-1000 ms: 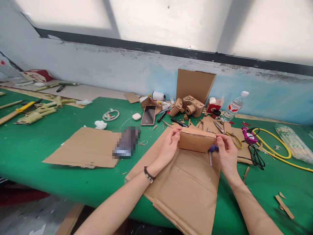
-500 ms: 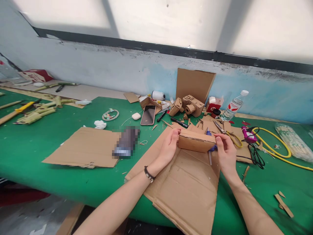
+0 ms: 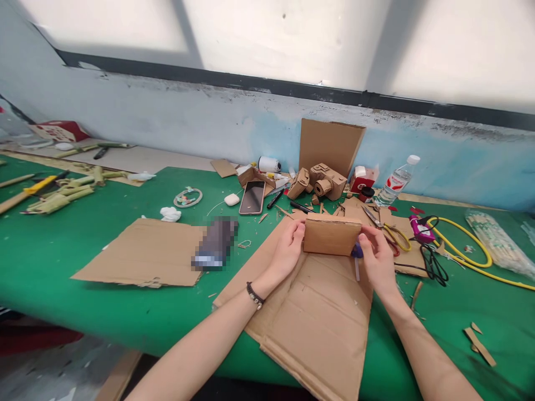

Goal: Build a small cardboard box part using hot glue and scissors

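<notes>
Between my two hands is a small flat cardboard box (image 3: 332,236), its broad face tilted toward me. My left hand (image 3: 289,245) grips its left edge, thumb in front. At the right edge, my right hand (image 3: 378,259) pinches it between thumb and fingers. Behind the box's lower right corner a blue hot glue gun (image 3: 358,250) shows in part, with a clear glue stick poking out; the box and my fingers hide the rest. Below lies a large cardboard sheet (image 3: 317,317) on the green table. A cardboard model camera (image 3: 328,181) sits farther back.
Scissors (image 3: 397,236) with yellow handles, cardboard scraps and a yellow cable (image 3: 460,250) lie to the right. A water bottle (image 3: 397,181) stands at the back. Left of my hands are a phone (image 3: 252,197), a blurred-out object (image 3: 215,243) and another cardboard sheet (image 3: 142,253).
The cardboard box has been tilted so that its broad face shows more and its top less. My right hand has shifted slightly left with it, and more of the glue gun is covered.
</notes>
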Tool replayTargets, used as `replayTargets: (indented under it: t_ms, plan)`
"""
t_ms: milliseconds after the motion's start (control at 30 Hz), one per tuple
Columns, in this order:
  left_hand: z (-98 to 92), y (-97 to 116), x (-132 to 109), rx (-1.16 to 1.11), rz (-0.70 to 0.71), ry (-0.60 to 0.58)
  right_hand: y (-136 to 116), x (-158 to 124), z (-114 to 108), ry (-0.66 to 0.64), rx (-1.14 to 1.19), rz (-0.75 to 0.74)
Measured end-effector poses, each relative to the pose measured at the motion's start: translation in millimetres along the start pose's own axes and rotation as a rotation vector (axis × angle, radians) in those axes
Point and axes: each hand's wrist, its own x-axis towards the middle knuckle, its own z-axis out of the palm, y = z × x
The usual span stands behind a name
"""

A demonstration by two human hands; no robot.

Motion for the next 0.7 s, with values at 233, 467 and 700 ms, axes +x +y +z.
replayTargets:
  t_ms: [233,467,700]
  plan:
    - [0.5,6,-1,0.033,0.013,0.027,0,-1,1,-0.039,-0.004,0.015]
    - [-1.7,10,-2,0.103,0.09,0.035,0,-1,3,-0.018,0.036,0.004]
    - [-4.2,14,-3,0.115,0.18,0.061,-1,0,3,-0.006,0.029,-0.038]
